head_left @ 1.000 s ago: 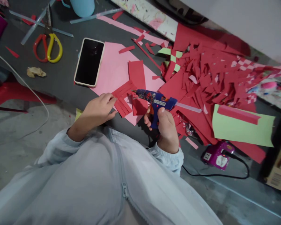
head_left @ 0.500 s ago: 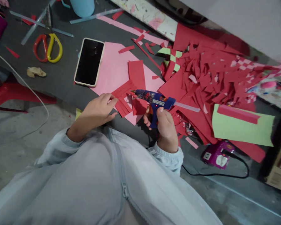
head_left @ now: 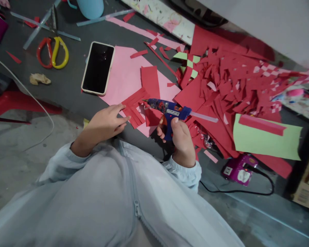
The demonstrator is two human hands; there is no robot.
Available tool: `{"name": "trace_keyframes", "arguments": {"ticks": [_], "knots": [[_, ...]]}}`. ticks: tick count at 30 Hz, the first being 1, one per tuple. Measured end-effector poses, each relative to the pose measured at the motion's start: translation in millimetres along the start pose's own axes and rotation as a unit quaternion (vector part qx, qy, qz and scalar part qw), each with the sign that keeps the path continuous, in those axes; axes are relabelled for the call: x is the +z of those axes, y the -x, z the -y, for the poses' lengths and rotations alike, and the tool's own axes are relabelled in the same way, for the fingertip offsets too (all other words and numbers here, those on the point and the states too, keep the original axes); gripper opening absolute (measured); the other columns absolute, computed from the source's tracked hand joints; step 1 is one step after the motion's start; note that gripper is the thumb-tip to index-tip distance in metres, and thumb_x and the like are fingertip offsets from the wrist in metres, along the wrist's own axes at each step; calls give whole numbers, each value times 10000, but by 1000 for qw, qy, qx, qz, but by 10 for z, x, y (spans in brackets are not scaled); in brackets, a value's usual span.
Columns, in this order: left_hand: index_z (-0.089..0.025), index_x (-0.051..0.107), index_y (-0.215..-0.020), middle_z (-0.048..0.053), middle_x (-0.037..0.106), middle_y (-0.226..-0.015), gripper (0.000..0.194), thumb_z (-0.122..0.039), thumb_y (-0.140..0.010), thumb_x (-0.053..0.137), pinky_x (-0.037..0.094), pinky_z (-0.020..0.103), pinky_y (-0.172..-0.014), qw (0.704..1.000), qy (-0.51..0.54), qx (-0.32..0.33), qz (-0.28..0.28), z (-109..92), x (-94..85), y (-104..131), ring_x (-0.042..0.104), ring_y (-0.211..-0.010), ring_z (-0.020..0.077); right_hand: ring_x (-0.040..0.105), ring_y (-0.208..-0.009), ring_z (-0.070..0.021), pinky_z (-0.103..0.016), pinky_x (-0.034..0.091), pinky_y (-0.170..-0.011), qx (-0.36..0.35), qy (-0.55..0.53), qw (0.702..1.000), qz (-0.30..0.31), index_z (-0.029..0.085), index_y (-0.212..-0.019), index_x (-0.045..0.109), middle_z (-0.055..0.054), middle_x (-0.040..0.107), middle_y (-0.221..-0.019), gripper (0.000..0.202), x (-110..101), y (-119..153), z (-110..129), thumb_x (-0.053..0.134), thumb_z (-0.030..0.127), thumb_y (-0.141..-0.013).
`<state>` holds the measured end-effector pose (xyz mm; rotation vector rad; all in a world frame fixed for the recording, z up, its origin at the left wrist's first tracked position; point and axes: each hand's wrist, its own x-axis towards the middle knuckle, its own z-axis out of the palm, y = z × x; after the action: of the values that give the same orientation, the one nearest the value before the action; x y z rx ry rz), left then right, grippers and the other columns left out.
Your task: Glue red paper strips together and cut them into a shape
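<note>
My right hand (head_left: 181, 137) is wrapped round the handle of a blue hot glue gun (head_left: 170, 109), whose nozzle points left over the red paper strips (head_left: 136, 111). A clear glue stick (head_left: 204, 117) pokes out of its back end. My left hand (head_left: 105, 120) lies at the near left edge of those strips, fingers stretched and slightly apart, fingertips touching the paper. Beneath the strips is a sheet of pink paper (head_left: 123, 73). A red paper rectangle (head_left: 150, 80) rests on the pink sheet just beyond the nozzle.
A phone (head_left: 98, 68) overlaps the pink sheet's left side. Scissors (head_left: 53, 51) and glue sticks (head_left: 38, 29) lie at upper left, below a blue mug (head_left: 91, 7). Red paper scraps (head_left: 221, 79) heap up on the right, near a green sheet (head_left: 267, 144) and a purple box with a cable (head_left: 239, 169).
My left hand has shifted slightly left and down, its fingers now flatter at the strips' edge. The glue gun in my right hand has moved a touch to the left.
</note>
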<state>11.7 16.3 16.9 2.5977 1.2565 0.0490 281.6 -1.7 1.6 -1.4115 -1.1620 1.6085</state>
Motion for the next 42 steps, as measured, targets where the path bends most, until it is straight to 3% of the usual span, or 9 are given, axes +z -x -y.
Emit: {"name": "trace_keyframes", "arguments": {"ticks": [17,22,28,33,38,42], "knots": [[-201,656,-1269,191,535,-1393,353,-270,-962,496,522,452,-968,1000,-2,4,10,-23,10,6,560,-1256,325,531,-456,-150,-296,433,-384,8,-13,1000,2,236,-814,624,-11,622,-591,534,14,2,-12,520,759,-840],[-78,514,-1385,217,591,-1325,463,-257,-959,489,531,424,-984,999,-8,-9,-39,-38,69,-13,576,-1227,297,513,-438,-150,-304,424,-381,6,-4,1000,7,236,-822,613,-8,613,-583,551,13,2,-16,496,774,-841],[-31,539,-1343,224,641,-1161,436,-200,-947,471,561,416,-869,993,-83,-42,-73,-112,256,-110,631,-1062,304,494,-445,-150,-306,414,-384,-12,-24,1000,1,252,-835,620,-4,606,-592,499,11,5,-35,514,739,-858],[-129,569,-1341,186,647,-1142,407,-222,-951,496,554,396,-845,992,-97,-37,-75,-140,254,-133,639,-1018,269,553,-501,-169,-302,438,-401,-15,-24,999,-20,247,-835,625,-9,605,-598,502,6,12,-57,475,724,-888],[-219,620,-1295,178,625,-1171,367,-265,-938,546,535,416,-857,995,-85,-24,-36,-154,132,-122,634,-1024,288,601,-539,-176,-293,462,-413,-24,-27,999,-24,237,-868,634,-14,621,-616,517,-1,17,-61,465,725,-892],[-159,547,-1391,214,599,-1230,519,-299,-898,624,527,433,-905,996,-79,-22,-29,-176,114,-113,617,-1080,319,606,-531,-168,-279,465,-410,-31,-44,998,-15,227,-877,641,-14,627,-615,499,-5,12,-68,498,705,-892]]}}
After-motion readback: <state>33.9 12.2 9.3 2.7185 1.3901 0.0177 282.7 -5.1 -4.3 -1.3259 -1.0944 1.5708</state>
